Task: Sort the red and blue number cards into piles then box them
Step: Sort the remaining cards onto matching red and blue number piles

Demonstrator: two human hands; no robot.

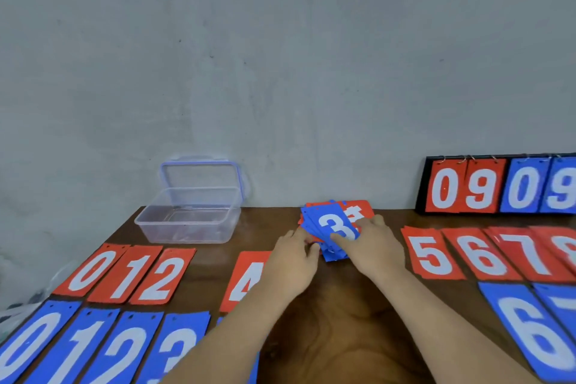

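A mixed heap of red and blue number cards (327, 221) lies at the far middle of the wooden table (336, 315), with a blue 3 on top. My left hand (291, 262) holds the heap's left edge. My right hand (372, 246) rests on the heap, its thumb on the blue 3 and a finger on a red card (361, 210). Red cards 0, 1, 2 (124, 273) and a red 4 (244, 280) lie in a row on the left, red 5, 6, 7 (473, 254) on the right. Blue cards (93, 349) line the near edge. An open clear plastic box (190, 218) stands at the back left.
A black scoreboard stand (498, 185) with hanging red and blue 0 and 9 cards leans on the grey wall at the back right. More blue cards (536, 330) lie at the near right. The box's lid (201, 176) stands up against the wall.
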